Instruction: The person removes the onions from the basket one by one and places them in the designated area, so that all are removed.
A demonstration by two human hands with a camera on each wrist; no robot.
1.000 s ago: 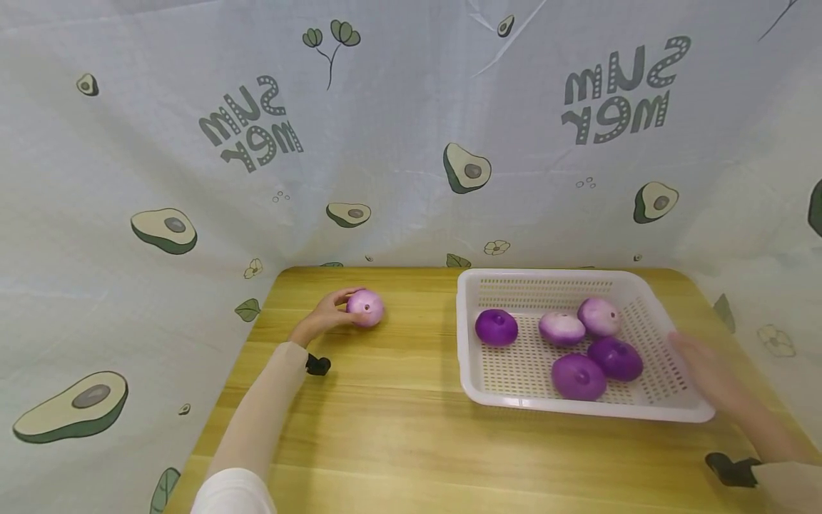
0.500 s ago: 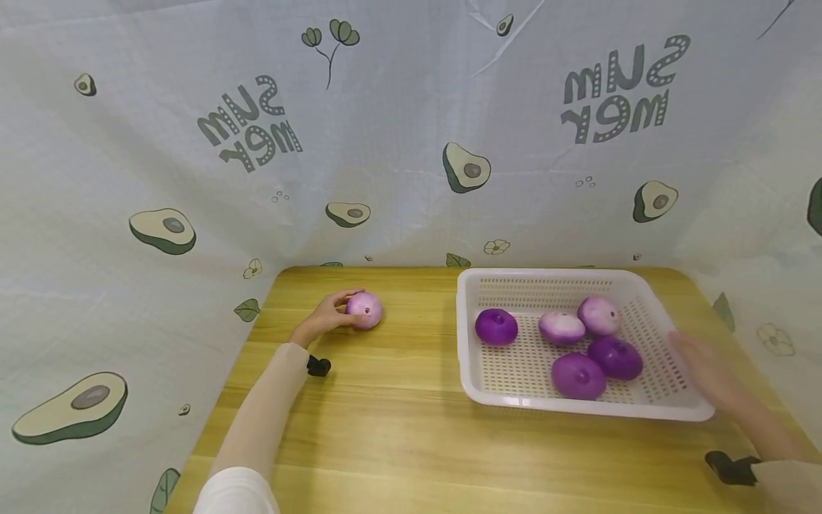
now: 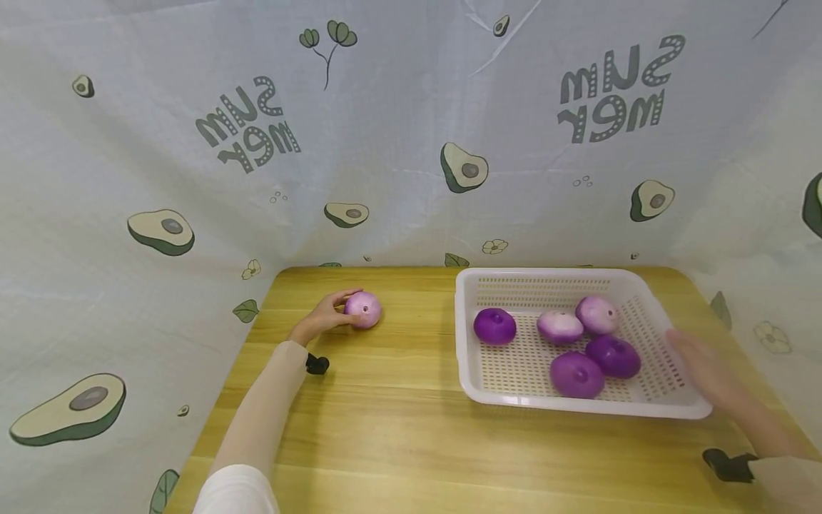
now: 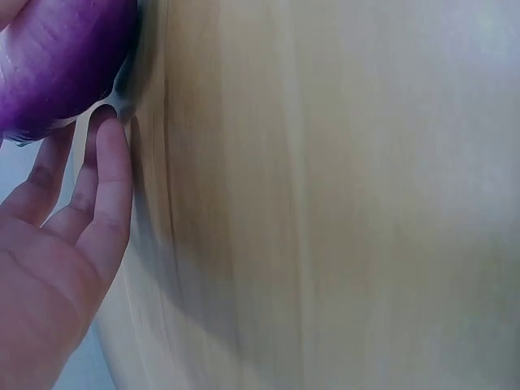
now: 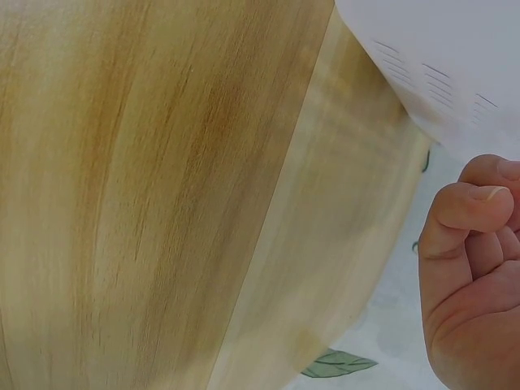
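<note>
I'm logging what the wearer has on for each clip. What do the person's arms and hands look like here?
Both hands are bare: the left hand and the right hand wear no gloves or rings that show. Pale cream sleeves reach the wrists. Each wrist carries a small black device.

curled fingers (image 5: 467,207) — basket (image 5: 439,57), table (image 5: 162,203)

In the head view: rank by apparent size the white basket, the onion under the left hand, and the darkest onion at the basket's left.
1. White basket, by far the largest.
2. Dark onion and the pale onion gripped by the left hand: near alike, no ranking.
</note>
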